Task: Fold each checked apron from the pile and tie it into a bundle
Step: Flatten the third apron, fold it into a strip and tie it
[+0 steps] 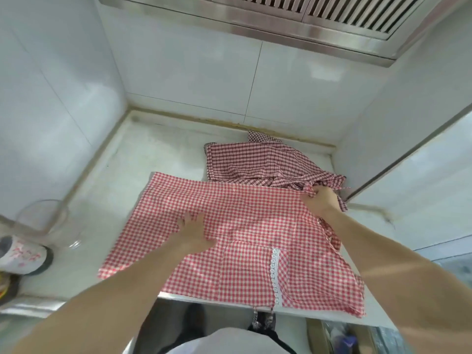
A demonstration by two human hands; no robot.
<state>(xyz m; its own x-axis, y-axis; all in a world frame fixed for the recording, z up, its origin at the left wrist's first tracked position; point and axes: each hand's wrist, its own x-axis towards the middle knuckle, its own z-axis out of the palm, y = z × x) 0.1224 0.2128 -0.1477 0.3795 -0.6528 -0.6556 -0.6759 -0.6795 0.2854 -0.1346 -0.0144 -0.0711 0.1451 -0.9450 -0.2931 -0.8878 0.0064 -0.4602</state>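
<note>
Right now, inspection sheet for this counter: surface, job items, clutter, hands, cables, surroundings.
Surface: white counter, stained along the back seam.
Job's things: red checked apron spread flat, lace-trimmed pocket facing up; darker checked apron pile behind it.
Clutter: clear glass container and a printed white container at the left edge.
Hands: left hand flat on the apron; right hand grips fabric at its right edge.
Cables: nothing seen.
Surroundings: white tiled walls, steel vent hood overhead.

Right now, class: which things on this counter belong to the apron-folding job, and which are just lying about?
Job: red checked apron spread flat; left hand pressing it; right hand gripping its edge; pile of darker checked aprons.

Lying about: clear glass jug; white printed container.
</note>
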